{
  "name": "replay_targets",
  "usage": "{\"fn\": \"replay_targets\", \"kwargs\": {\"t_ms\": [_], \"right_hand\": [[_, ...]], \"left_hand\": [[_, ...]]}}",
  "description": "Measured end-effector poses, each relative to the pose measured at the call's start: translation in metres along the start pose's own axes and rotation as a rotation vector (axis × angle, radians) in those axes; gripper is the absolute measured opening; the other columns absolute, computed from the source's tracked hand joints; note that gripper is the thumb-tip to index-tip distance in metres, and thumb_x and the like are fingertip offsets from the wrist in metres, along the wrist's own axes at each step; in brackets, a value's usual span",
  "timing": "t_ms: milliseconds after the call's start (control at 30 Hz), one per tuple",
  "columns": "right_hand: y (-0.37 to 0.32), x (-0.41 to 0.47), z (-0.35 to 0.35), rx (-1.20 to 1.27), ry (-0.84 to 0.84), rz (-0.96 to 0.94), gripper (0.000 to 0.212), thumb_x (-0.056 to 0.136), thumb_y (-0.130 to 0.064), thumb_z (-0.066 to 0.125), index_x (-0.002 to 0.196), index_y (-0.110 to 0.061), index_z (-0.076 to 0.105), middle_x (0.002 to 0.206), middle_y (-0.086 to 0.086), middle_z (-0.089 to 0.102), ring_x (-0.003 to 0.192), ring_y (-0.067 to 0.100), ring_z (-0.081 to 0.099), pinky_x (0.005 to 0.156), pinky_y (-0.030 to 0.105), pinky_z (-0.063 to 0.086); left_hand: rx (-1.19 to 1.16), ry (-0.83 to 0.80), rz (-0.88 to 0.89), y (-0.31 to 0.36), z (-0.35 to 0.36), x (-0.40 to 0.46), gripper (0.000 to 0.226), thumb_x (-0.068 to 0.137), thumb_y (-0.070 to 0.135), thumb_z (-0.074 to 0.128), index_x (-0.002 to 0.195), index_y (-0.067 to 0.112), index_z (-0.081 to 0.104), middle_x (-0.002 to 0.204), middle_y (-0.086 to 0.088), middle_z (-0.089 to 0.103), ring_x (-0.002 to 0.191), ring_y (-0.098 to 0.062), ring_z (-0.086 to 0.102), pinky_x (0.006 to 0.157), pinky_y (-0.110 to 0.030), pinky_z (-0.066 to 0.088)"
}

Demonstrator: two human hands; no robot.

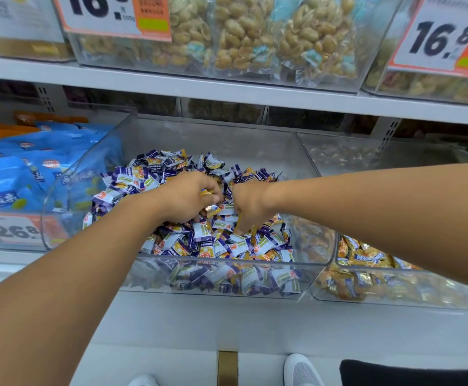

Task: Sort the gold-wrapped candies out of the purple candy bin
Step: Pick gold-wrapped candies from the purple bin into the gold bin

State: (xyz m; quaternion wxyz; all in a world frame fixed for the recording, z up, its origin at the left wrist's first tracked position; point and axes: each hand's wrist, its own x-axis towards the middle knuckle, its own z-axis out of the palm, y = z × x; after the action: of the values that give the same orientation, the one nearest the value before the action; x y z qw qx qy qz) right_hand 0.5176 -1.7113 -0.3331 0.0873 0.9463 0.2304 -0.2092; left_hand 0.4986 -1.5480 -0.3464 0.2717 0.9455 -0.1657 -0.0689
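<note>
The left hand (pixel 184 197) is curled into a closed grip around gold-wrapped candies (pixel 206 193), a bit of gold foil showing between thumb and fingers. It hovers low over the heap of purple candies (pixel 221 243), roughly in the middle of the clear purple candy bin (pixel 315 160). Just beside it, the right hand (pixel 248 206) reaches down with its fingers dug into the pile, the fingertips touching wrappers; whether its grip has closed on a candy cannot be told, since the fingers are partly buried. A few gold wrappers (pixel 273 218) lie scattered among the purple ones near that hand. To the right, touching the bin's wall, stands a second clear bin (pixel 394 295) filled with gold-wrapped sweets. On the left sits a bin of blue packets (pixel 12 174) with a price tag (pixel 15 229) at its front. The shelf (pixel 227 91) above carries bags of pale nuts (pixel 244 37) and two more price cards. White shoes (pixel 301 370) show on the floor below.
</note>
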Motion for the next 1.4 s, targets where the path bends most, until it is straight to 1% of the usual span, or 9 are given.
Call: {"fn": "replay_targets", "kwargs": {"t_ms": [167,267,400,533,733,1000,1167,1267,1400], "right_hand": [[-0.010,-0.006,-0.005,0.056,-0.069,0.023,0.033,0.086,-0.026,0.074,0.067,-0.012,0.052,0.063,0.001,0.055,0.057,0.019,0.052,0.053,0.026,0.047],[-0.004,-0.030,-0.023,0.118,0.135,0.023,0.033,0.084,-0.023,0.073,0.062,-0.008,0.054,0.057,0.001,0.048,0.054,0.018,0.044,0.049,0.023,0.036],[0.020,-0.093,-0.032,0.641,0.398,-0.076,0.015,0.078,-0.017,0.078,0.074,-0.003,0.073,0.055,0.011,0.053,0.051,0.014,0.045,0.048,0.022,0.037],[0.054,-0.144,-0.015,1.288,0.528,-0.066,0.008,0.084,-0.010,0.073,0.077,-0.008,0.070,0.058,0.004,0.054,0.049,0.012,0.041,0.040,0.017,0.025],[0.119,-0.167,0.023,1.961,0.481,0.210,0.004,0.088,-0.012,0.070,0.085,-0.012,0.066,0.072,0.006,0.062,0.051,0.010,0.049,0.038,0.015,0.042],[0.164,-0.191,0.048,2.253,0.459,0.266,0.009,0.089,-0.012,0.070,0.093,-0.005,0.065,0.082,0.015,0.066,0.064,0.021,0.067,0.046,0.021,0.055],[0.178,-0.203,0.055,2.322,0.455,0.282,0.025,0.096,-0.017,0.062,0.111,0.002,0.068,0.098,0.021,0.068,0.085,0.033,0.073,0.049,0.030,0.058],[0.183,-0.203,0.062,2.427,0.428,0.232,0.043,0.102,-0.027,0.052,0.128,0.007,0.061,0.118,0.031,0.065,0.100,0.041,0.070,0.066,0.044,0.063],[0.194,-0.202,0.068,2.514,0.406,0.170,0.074,0.099,-0.059,0.043,0.134,0.005,0.054,0.124,0.037,0.059,0.116,0.049,0.061,0.100,0.057,0.049]], "left_hand": [[-0.142,0.075,-0.033,0.000,-0.002,-0.010,0.004,0.095,0.018,0.065,0.094,0.019,0.070,0.091,-0.007,0.072,0.056,-0.011,0.069,0.048,-0.016,0.047],[-0.313,0.148,-0.052,0.009,-0.006,-0.019,0.001,0.090,0.015,0.071,0.089,0.015,0.072,0.084,-0.010,0.073,0.059,-0.016,0.072,0.046,-0.013,0.045],[-0.636,0.213,-0.080,0.028,-0.007,-0.028,0.011,0.083,0.016,0.078,0.091,0.009,0.075,0.080,-0.013,0.073,0.064,-0.022,0.073,0.057,-0.018,0.056],[-0.924,0.203,-0.043,0.073,-0.001,-0.024,0.011,0.081,0.011,0.078,0.090,0.008,0.075,0.068,-0.004,0.070,0.062,-0.018,0.070,0.062,-0.018,0.057],[-1.103,0.144,-0.007,0.155,0.011,0.002,0.013,0.091,0.006,0.067,0.102,0.002,0.073,0.097,-0.010,0.069,0.076,-0.016,0.073,0.068,-0.017,0.058],[-0.865,-0.071,0.055,0.206,0.037,0.038,0.038,0.098,-0.007,0.047,0.123,0.019,0.060,0.126,-0.009,0.064,0.112,-0.020,0.065,0.095,-0.029,0.054],[-0.713,-0.157,0.047,0.216,0.045,0.048,0.039,0.102,0.017,0.053,0.139,0.028,0.050,0.135,0.000,0.056,0.121,-0.014,0.053,0.093,-0.032,0.047],[-0.519,-0.095,0.115,0.215,0.050,0.053,0.041,0.100,0.029,0.056,0.141,0.027,0.049,0.137,0.004,0.054,0.121,-0.012,0.054,0.090,-0.032,0.049],[-0.046,0.208,0.373,0.215,0.053,0.053,0.027,0.097,0.023,0.061,0.124,0.027,0.064,0.124,0.014,0.062,0.118,-0.005,0.056,0.093,-0.021,0.039]]}}
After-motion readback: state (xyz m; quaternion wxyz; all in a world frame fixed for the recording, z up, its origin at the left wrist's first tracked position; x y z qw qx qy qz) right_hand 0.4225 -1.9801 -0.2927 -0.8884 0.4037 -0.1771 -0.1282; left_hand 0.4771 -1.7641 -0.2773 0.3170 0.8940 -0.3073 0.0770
